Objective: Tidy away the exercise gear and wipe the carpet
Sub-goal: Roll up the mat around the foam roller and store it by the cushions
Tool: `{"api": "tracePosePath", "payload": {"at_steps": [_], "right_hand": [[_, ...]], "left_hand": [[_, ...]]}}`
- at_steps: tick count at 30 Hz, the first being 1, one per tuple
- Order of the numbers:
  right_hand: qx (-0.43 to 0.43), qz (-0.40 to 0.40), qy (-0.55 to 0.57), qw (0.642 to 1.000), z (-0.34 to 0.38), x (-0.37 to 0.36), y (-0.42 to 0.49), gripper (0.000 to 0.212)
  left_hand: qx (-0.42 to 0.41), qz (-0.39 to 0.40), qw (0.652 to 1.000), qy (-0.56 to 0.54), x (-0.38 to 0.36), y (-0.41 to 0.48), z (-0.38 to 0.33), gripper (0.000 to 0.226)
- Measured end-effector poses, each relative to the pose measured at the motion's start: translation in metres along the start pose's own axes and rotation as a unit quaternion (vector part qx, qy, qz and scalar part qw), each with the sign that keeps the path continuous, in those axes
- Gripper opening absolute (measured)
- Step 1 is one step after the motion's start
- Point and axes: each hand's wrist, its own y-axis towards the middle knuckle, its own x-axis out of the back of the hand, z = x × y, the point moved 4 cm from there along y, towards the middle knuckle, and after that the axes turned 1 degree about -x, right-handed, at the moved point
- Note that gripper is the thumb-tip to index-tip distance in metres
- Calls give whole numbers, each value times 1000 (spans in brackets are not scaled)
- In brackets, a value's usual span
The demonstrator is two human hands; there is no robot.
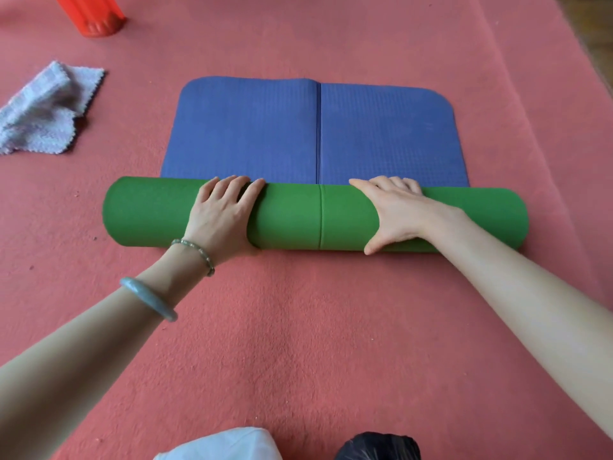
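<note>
Mat [298, 217] on carpet [298, 327], mostly rolled, flat tail toward 12. Left hand [220, 215], right hand [394, 214] cupped over roll, spread apart to keep it tight, straight. Cloth [46, 111] at 10, likely for wiping

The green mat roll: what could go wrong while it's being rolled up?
1. The left hand and right hand both hold the roll near its middle, so the free ends might loosen or roll up crooked.
2. If the hands let go before the flat blue part is rolled in, the roll might spring open.
</note>
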Motion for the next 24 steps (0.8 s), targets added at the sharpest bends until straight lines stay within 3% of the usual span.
{"api": "tracePosePath", "payload": {"at_steps": [3, 6, 8, 13, 20, 24], "right_hand": [[-4, -125, -57, 991, 5, -17, -10, 130], [-10, -175, -65, 982, 5, -19, -7, 127], [-13, -173, -68, 982, 2, -16, -3, 126], [-9, -164, -91, 982, 2, -16, 0, 120], [2, -149, -111, 983, 6, -14, -13, 112], [20, -108, -107, 988, 20, -33, -52, 113]], "left_hand": [[-5, 69, 998, 6, 6, 20, 7, 113], [-17, 112, 994, -1, 11, 37, 10, 114], [-18, 114, 993, 1, 12, 39, 11, 116], [-9, 23, 999, 37, 2, 19, 9, 125], [-29, 18, 997, 72, 11, 6, 0, 104], [-45, 27, 997, 55, 10, -35, -13, 105]]}}
